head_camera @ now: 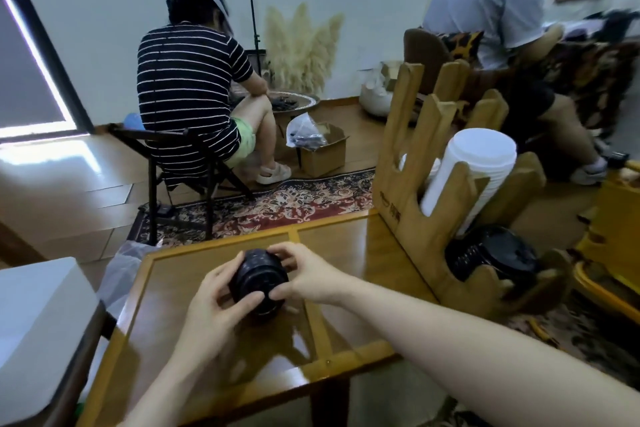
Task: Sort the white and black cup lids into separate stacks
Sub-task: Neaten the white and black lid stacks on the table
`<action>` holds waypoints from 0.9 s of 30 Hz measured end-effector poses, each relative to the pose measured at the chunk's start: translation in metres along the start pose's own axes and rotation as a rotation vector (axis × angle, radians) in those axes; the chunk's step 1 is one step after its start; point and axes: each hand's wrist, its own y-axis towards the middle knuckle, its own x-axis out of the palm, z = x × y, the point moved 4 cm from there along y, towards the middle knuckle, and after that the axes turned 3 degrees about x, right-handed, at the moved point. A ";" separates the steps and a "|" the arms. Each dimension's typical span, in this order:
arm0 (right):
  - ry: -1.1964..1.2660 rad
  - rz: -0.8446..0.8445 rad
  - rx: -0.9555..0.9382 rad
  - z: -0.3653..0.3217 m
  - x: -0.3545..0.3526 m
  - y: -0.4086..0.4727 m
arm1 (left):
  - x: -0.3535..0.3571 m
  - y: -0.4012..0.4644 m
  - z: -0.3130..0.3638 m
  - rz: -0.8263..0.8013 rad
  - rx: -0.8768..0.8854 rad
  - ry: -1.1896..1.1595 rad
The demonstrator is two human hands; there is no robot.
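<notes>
A stack of black cup lids (259, 279) is held just above the glass-topped wooden table (346, 239). My left hand (216, 305) grips its near left side with curled fingers and thumb. My right hand (304, 274) holds its far right side, fingers wrapped over the top edge. To the right, a wooden rack (433, 229) with tall prongs holds a long stack of white lids (471, 170) leaning in its upper slot. Another stack of black lids (495, 255) lies in the rack's lower slot.
A white box (38, 329) sits at the left by the table, with a plastic bag (121, 274) beside it. Two seated people are further back, one on a folding chair (173, 163), near a cardboard box (322, 152) on a patterned rug (277, 204).
</notes>
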 end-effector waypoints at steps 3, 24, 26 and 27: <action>0.104 0.083 -0.049 -0.028 -0.044 -0.023 | 0.014 0.004 0.056 0.087 0.010 -0.184; 0.274 0.501 0.184 0.063 -0.259 -0.218 | 0.252 -0.008 0.213 -0.418 -0.227 -0.514; 0.263 0.509 0.192 0.075 -0.260 -0.213 | 0.263 -0.003 0.205 -0.403 -0.241 -0.502; 0.257 0.520 0.190 0.080 -0.261 -0.210 | 0.267 -0.002 0.202 -0.392 -0.253 -0.502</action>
